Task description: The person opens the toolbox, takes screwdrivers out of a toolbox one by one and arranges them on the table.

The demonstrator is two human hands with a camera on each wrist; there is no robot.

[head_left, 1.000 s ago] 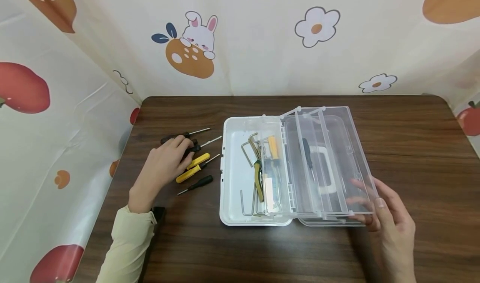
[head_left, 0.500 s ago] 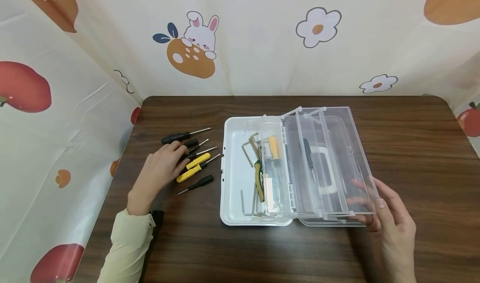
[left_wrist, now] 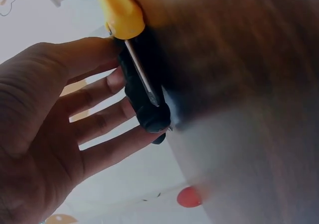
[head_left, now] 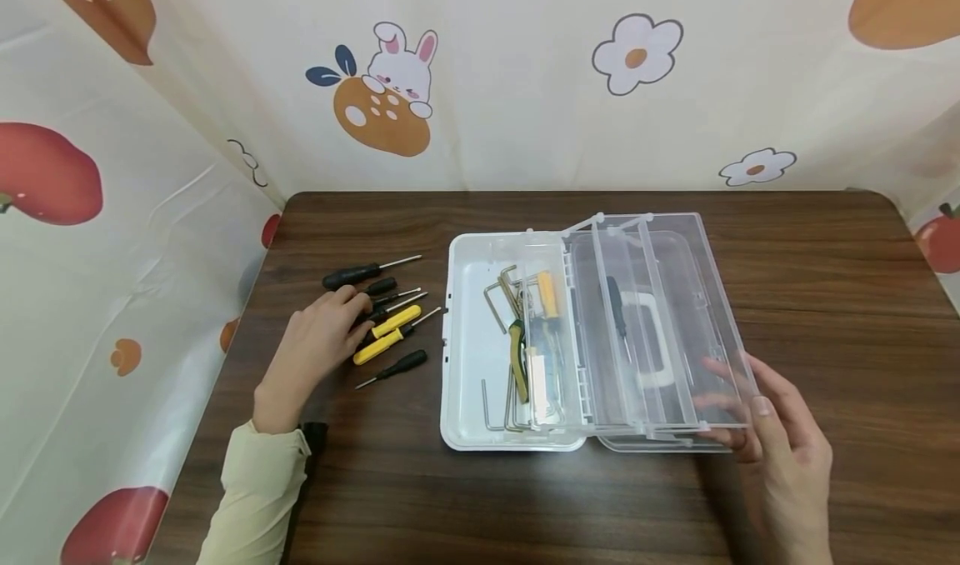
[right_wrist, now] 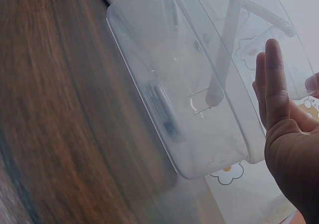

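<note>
My left hand [head_left: 311, 340] is at the left of the table, low over a group of screwdrivers. In the left wrist view its thumb and fingertips pinch a black screwdriver handle [left_wrist: 152, 117]. Against that handle lie a yellow-handled screwdriver [left_wrist: 122, 12] and its shaft. My right hand [head_left: 787, 457] grips the right edge of the clear divided tray [head_left: 667, 315], thumb on top and fingers underneath. This tray is swung out over the opened lid of the white toolbox [head_left: 472, 340]. In the right wrist view, the fingers of my right hand [right_wrist: 276, 99] stand straight beside the clear plastic.
The toolbox holds hex keys [head_left: 491, 307], green-handled pliers [head_left: 517, 361] and an orange-handled screwdriver [head_left: 547, 294]. A black screwdriver [head_left: 617, 307] shows through the tray. Another black screwdriver [head_left: 352, 275] lies behind my left hand, and a small dark one [head_left: 401, 365] in front. A patterned curtain [head_left: 525, 90] borders the table.
My left hand has drawn back slightly to the left, and the black screwdrivers under its fingers have shifted left, lying lower and closer together. The right hand and tray stay put.
</note>
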